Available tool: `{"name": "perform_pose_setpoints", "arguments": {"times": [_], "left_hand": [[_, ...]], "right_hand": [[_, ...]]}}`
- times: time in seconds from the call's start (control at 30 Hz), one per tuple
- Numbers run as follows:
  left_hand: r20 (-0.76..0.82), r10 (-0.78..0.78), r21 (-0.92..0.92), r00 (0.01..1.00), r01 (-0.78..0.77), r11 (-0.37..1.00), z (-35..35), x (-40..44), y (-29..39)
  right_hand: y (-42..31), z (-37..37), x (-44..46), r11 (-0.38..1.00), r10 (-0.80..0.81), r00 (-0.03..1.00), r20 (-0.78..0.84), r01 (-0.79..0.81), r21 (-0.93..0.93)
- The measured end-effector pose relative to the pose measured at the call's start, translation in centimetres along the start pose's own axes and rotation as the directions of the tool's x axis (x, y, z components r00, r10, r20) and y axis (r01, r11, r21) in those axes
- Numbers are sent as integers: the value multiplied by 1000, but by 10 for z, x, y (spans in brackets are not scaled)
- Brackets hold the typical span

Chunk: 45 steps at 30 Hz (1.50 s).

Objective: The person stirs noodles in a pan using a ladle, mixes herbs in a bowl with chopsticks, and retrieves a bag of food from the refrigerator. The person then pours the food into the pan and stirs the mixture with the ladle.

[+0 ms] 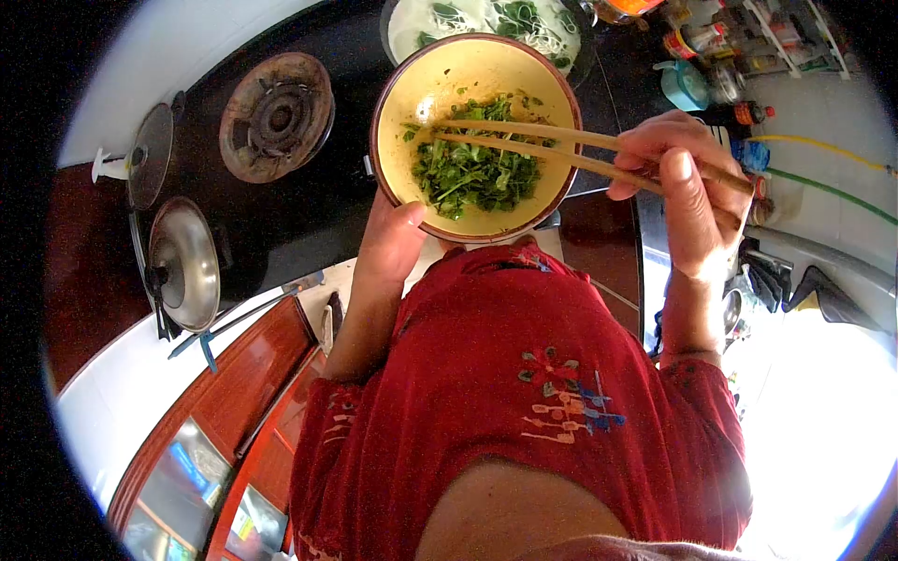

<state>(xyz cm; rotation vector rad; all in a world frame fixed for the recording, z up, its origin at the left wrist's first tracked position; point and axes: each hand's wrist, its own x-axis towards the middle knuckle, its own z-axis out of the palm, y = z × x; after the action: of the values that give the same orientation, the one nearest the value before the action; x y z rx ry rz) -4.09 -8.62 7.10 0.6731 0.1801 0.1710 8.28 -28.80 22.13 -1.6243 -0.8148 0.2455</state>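
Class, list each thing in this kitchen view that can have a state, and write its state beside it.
Bowl: held by the left hand, partly filled.
Greens: chopped, heaped in the bowl.
Chopsticks: in the right hand, slightly parted, ends over the greens.
Pot: uncovered, holding pale liquid, white strands and leaves.
Burner: no pot on it, no flame visible.
Metal lid: off the pot.

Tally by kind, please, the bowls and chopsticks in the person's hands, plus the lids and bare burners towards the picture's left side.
Bowl: 1
Chopsticks: 2
Lids: 2
Bare burner: 1
Total: 6
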Motion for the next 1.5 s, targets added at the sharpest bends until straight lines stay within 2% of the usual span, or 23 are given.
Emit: {"name": "perform_pose_setpoints", "arguments": {"times": [0.07, 0.13, 0.2, 0.23, 0.27, 0.33, 0.4, 0.47, 0.53, 0.6, 0.67, 0.7, 0.83, 0.93, 0.97, 1.07, 1.1, 1.17, 1.23, 1.33, 1.4, 1.47, 1.5], "left_hand": [[-11, 1, 14, 1000, -1, 1000, 2, 0, -1], [-39, -32, -22, 999, 32, 999, 2, 0, 1], [-50, -37, -15, 998, 36, 999, 1, 1, 3], [-44, -28, 8, 999, 28, 1000, 1, 0, 5], [-38, -19, 32, 999, 20, 999, 0, 0, 6], [-72, -24, 29, 997, 26, 999, 1, 0, 5], [-90, -31, 10, 995, 32, 999, -1, 1, 5], [-104, -43, -29, 994, 40, 999, -5, 1, 5], [-78, -8, -2, 997, 8, 1000, -7, -1, 5], [-85, 22, -7, 996, -22, 1000, -9, -3, 6], [-115, 44, -43, 992, -49, 998, -9, -1, 6], [-138, 32, -37, 990, -37, 999, -11, -1, 7], [-58, 24, -100, 998, -30, 995, -14, -5, 4], [-181, -8, -54, 984, -2, 999, -3, -9, 3], [-172, -8, -37, 985, 1, 999, -8, -9, 0], [-157, -24, -44, 987, 17, 999, -9, -14, 1], [-129, -31, -84, 991, 20, 996, -15, -16, 0], [-166, -40, -44, 985, 33, 998, -22, -23, 1], [-212, -14, -53, 977, 3, 999, -24, -25, 1], [-239, -14, -85, 971, -6, 996, -29, -28, 4], [-230, 6, -121, 973, -34, 992, -36, -30, 4], [-251, 41, -138, 967, -77, 987, -39, -32, 8], [-272, 60, -122, 960, -97, 988, -37, -32, 8]], "right_hand": [[4, 6, 2, 994, -103, 992, 67, 104, -16], [6, 13, 5, 988, -113, 990, 84, 121, -99], [4, 4, 4, 995, 26, 996, 82, -18, -96], [-2, 5, 3, 995, 89, 996, -11, -89, -46], [-2, 5, 2, 999, 47, 998, -33, -47, 9], [1, 6, 5, 996, -83, 993, 82, 79, 44], [3, 9, 8, 997, -60, 966, 250, 72, -39], [3, 6, 8, 996, 78, 981, 178, -71, -45], [8, -5, 6, 999, 44, 996, 72, -44, -8], [5, -16, 2, 969, 114, 985, 126, -138, 205], [8, -10, -1, 963, 176, 954, 243, -218, 160], [15, -11, 2, 993, 97, 951, 295, -112, 34], [13, -16, 3, 968, 234, 970, 65, -239, 77], [16, -24, -3, 953, 168, 963, 211, -214, 216], [11, -17, -5, 944, 229, 941, 249, -277, 178], [23, -9, -5, 958, 221, 938, 268, -261, 123], [22, -13, -5, 948, 253, 950, 184, -281, 146], [22, -25, -5, 938, 283, 959, 30, -283, 199], [31, -33, -3, 926, 269, 946, -181, -203, 317], [59, -53, 9, 868, 286, 860, -423, -46, 495], [83, -76, 16, 876, 292, 812, -505, -16, 482], [111, -86, 25, 942, 297, 715, -633, -113, 315], [128, -94, 26, 954, 299, 706, -643, -222, 200]]}}
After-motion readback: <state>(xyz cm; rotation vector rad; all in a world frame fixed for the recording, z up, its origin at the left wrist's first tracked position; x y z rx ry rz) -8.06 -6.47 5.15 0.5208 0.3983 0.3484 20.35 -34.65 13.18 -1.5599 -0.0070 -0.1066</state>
